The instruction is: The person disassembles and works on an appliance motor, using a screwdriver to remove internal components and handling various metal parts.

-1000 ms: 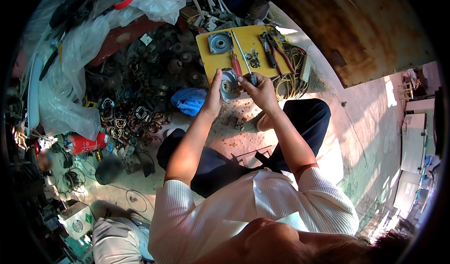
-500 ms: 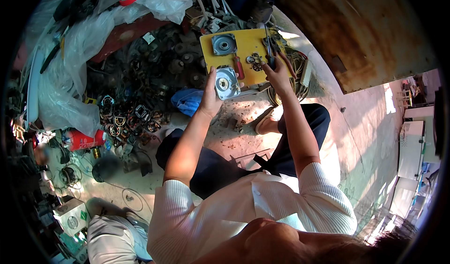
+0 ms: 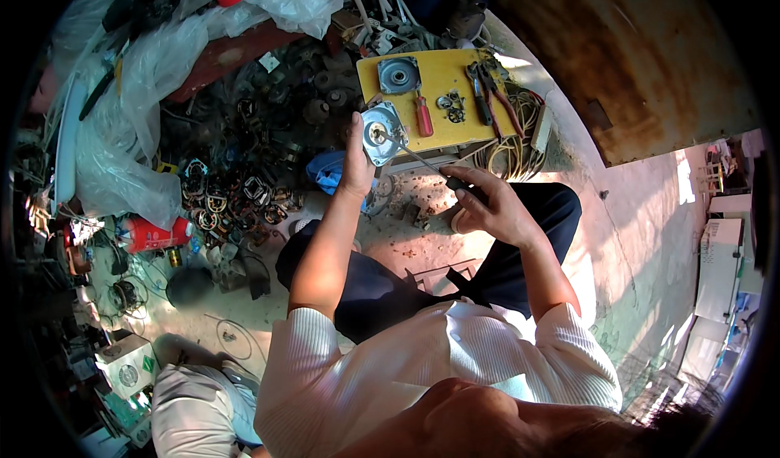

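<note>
My left hand (image 3: 356, 157) grips a square silver metal end cover (image 3: 385, 117) with a round centre. My right hand (image 3: 496, 206) is closed on the dark handle of a long screwdriver (image 3: 418, 156), whose shaft reaches the cover's centre. Beyond them, a yellow board (image 3: 445, 68) carries another metal cover (image 3: 398, 74), a red-handled screwdriver (image 3: 423, 118), small loose parts (image 3: 451, 107), black-handled pliers (image 3: 479, 99) and red-handled cutters (image 3: 508, 110).
To the left lie heaped motor parts (image 3: 236, 190), a blue cloth (image 3: 325, 169) and plastic sheeting (image 3: 142, 125). Coiled cables (image 3: 520, 156) sit right of the board beside a rusty sheet (image 3: 626, 60). A co-worker's legs (image 3: 195, 409) show at the lower left.
My right hand first went up to the board's right side, then came down and right; the screwdriver's shaft now points into the cover. My left hand still holds the cover, slightly tilted.
</note>
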Demonstrator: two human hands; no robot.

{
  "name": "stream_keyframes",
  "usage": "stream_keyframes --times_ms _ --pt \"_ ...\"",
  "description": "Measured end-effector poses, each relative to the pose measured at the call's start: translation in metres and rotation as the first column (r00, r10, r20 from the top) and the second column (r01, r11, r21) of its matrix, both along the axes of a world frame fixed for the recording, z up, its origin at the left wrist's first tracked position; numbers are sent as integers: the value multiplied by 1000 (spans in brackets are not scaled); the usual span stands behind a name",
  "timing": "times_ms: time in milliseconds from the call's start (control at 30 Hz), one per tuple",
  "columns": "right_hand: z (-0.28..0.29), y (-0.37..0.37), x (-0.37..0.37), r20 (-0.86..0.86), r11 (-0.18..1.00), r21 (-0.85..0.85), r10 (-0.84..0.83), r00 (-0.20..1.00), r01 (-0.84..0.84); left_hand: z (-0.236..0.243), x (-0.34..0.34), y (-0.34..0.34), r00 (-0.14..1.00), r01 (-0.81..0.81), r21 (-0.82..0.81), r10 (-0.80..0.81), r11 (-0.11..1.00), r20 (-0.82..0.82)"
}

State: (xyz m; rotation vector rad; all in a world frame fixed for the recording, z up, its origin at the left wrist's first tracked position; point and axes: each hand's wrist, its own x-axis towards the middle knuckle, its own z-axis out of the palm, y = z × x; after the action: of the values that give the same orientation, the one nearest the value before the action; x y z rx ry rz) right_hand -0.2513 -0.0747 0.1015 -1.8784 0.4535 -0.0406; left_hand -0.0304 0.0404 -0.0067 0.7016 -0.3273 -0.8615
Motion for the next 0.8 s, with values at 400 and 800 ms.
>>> stream_keyframes --times_ms 400,800 --pt "19 -25 5 -270 803 590 96 958 86 7 -9 3 617 -304 74 137 950 775" --pt "1 21 11 -60 984 -178 13 998 -23 -18 -16 -6 953 -269 22 263 963 149"
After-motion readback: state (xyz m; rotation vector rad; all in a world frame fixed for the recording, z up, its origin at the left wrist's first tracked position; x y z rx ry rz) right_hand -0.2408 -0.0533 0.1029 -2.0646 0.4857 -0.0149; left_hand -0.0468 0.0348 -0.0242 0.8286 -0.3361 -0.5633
